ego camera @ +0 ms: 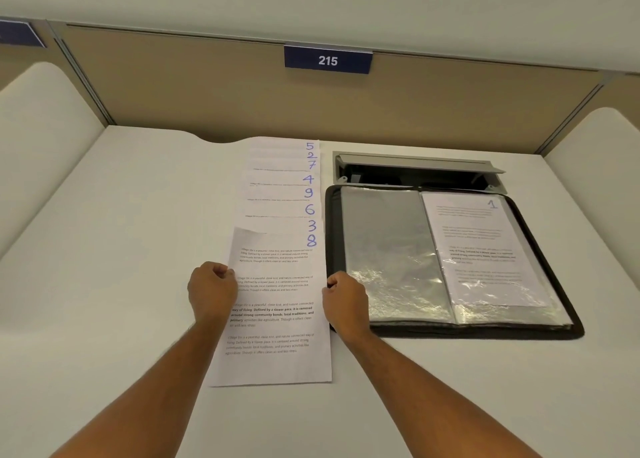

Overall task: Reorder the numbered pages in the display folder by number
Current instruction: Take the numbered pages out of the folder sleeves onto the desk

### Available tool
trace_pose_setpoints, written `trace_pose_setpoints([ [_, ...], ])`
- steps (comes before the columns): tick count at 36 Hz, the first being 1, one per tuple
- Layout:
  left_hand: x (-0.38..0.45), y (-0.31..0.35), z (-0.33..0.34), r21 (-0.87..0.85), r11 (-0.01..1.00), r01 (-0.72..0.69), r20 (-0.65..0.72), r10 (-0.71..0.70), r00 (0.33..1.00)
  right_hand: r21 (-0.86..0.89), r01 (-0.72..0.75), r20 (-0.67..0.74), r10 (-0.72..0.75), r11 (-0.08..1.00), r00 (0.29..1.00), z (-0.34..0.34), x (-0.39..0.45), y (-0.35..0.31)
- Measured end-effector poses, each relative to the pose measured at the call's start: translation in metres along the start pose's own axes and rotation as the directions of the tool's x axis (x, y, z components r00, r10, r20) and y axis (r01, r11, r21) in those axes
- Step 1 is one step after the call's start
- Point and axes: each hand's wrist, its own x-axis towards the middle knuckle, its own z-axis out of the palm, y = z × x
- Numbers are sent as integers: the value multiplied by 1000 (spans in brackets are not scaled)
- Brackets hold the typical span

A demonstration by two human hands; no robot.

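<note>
Page 8 [277, 305], topmost of a fanned column of numbered pages [284, 184] on the white bench [121, 232], is pinched at its side edges by the curled fingers of the left hand [212, 289] and right hand [344, 298]. Just to the right, touching the right hand, the black display folder [540, 250] lies open. Page 1 [481, 246] is held in its right-hand sleeve, and an open cable tray [415, 172] is set behind it.

Seven fanned pages [282, 184] show only top strips (numerals legible, small print unreadable); curled fingertips hidden; blue sign [19, 33] cropped upper left.

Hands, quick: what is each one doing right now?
Left hand: pinches the left edge of the white printed page marked 8.
Right hand: pinches its right edge.
</note>
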Motion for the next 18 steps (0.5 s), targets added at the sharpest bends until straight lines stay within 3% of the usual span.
trace_pose_setpoints([
  [8,-3,0,-1,-51,999,-6,-17,5,1000,21,0,-9,1,1000,1000,2,0,2],
  [18,-5,0,-1,8,1000,-29,-22,29,999,-21,66,-78,-67,998,995,-2,-2,6],
])
